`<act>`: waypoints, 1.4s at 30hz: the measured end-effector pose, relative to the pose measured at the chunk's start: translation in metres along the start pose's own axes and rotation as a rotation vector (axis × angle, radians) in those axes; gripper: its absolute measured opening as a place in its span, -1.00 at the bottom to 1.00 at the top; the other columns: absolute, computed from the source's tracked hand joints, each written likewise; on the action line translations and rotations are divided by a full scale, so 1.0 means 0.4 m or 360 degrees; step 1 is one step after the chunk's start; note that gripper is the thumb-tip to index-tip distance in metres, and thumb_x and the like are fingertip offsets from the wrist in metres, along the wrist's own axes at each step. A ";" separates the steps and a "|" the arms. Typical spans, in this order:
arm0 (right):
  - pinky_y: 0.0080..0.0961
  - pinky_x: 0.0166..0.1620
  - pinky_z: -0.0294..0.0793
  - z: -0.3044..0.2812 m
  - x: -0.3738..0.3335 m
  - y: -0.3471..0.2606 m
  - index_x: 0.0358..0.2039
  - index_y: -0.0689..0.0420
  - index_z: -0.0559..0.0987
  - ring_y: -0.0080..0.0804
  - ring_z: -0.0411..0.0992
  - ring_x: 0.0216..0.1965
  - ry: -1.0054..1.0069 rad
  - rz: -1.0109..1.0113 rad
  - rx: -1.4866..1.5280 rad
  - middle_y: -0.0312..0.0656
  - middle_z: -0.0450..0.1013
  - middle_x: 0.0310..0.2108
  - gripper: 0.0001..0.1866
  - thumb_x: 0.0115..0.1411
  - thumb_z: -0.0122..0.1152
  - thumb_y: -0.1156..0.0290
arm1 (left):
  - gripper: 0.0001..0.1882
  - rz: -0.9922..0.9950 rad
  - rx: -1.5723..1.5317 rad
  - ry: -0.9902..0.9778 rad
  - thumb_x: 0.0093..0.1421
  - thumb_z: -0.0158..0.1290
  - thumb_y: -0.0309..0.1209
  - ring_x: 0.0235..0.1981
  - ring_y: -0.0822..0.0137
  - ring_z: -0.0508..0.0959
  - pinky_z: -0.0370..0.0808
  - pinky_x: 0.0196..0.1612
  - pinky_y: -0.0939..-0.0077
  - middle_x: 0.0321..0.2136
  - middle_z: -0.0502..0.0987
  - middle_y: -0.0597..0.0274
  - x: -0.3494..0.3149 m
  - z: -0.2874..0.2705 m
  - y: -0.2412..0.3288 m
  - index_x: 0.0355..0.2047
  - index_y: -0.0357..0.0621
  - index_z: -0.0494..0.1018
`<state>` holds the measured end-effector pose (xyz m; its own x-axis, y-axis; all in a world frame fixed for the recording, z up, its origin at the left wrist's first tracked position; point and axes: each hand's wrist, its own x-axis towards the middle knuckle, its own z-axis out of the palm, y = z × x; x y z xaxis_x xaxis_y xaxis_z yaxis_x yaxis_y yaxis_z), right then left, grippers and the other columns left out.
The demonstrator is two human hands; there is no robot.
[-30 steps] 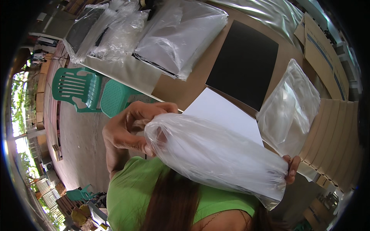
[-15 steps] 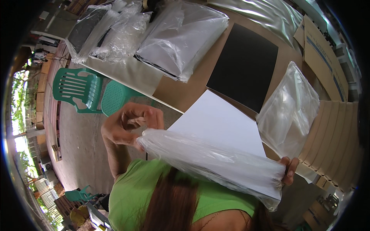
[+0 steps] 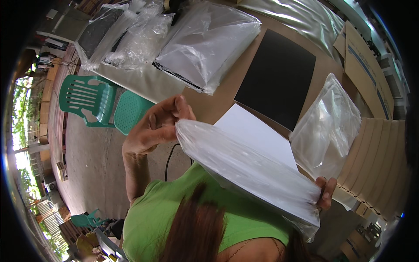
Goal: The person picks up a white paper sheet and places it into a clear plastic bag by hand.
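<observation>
A clear plastic bag stretches across my front, drawn over the near part of a white sheet. The far part of that sheet lies bare toward the table. At the bag's left corner my left hand pinches the plastic edge between thumb and fingers. My right hand grips the other end of the bag, its fingertips curled over the edge; the rest of that hand is hidden. Just past the white sheet, a black board lies flat on the table.
Right of the black board lies a pile of clear plastic bags. A plastic-wrapped stack of sheets and crumpled plastic sit at the far left. Stacked cardboard stands at right. A green chair is left of the table.
My left hand has moved up and away to the right, pulling the bag's edge farther over the white sheet. Less of the sheet is bare. My right hand has stayed nearly still.
</observation>
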<state>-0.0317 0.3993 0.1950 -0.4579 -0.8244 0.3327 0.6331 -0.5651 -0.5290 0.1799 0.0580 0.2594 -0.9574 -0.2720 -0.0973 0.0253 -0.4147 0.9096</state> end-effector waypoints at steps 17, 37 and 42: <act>-0.61 -0.52 0.31 -0.048 -0.009 0.015 -0.48 0.28 0.39 -0.46 0.34 -0.63 -0.0104 -0.0159 0.0169 0.04 0.48 -0.42 -0.82 -0.07 0.22 0.70 | -0.59 -0.0296 -0.0353 -0.0296 0.06 0.11 -0.50 -0.28 0.51 0.46 0.43 -0.27 0.65 -0.26 0.42 0.19 0.122 0.069 0.020 -0.09 -0.13 0.23; -0.61 -0.44 0.37 -0.032 -0.011 0.008 -0.42 0.32 0.36 -0.46 0.39 -0.50 0.0423 0.0066 0.0007 0.02 0.38 -0.42 -0.77 -0.04 0.26 0.62 | -0.21 -0.0077 -0.0606 -0.0604 -0.16 0.32 -0.45 -0.18 0.38 0.42 0.37 -0.15 0.57 -0.18 0.37 0.09 0.118 -0.068 -0.083 0.07 -0.19 0.14; -0.65 -0.35 0.40 -0.080 -0.048 -0.028 -0.39 0.31 0.39 -0.51 0.41 -0.47 0.0629 0.0423 -0.0313 -0.02 0.44 -0.29 -0.73 -0.14 0.25 0.66 | -0.22 -0.0510 -0.0229 -0.0257 -0.17 0.33 -0.39 -0.24 0.44 0.44 0.37 -0.17 0.58 -0.28 0.44 0.18 0.150 -0.062 -0.091 0.06 -0.18 0.19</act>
<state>-0.0501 0.4227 0.1695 -0.5220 -0.8425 -0.1334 0.6476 -0.2897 -0.7048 0.1289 0.0352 0.2104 -0.9559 0.0270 -0.2923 -0.2537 -0.5772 0.7762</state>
